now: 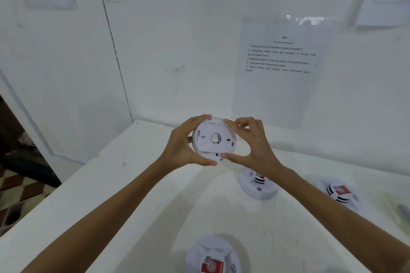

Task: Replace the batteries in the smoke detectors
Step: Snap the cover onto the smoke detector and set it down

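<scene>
I hold one smoke detector [214, 138] up off the surface [137, 195], gripped between both hands, its flat back turned toward me. My left hand [184, 142] wraps the left edge, fingers curled over the top rim and thumb pressed along the bottom edge. My right hand [253, 146] pinches the right side, thumb at the lower edge meeting my left thumb, index finger hooked on the upper right rim, the other fingers bent clear of it. A round hub sits in the middle of the back, with small slots and printed marks around it; the print is too blurred to read. I cannot tell whether the battery cover is open or shut.

Just below my right wrist a second detector [258, 185] lies on the surface, partly hidden by my forearm, with a red label showing on top. Farther to the right of that hand, a third detector [340, 194] lies on the surface with a red label too. Well below both hands, between my forearms, a fourth detector [213, 257] rests face up, red label toward me. Beyond my right hand, an instruction sheet [281, 68] hangs on the white wall [177, 40] with numbered lines of text.
</scene>
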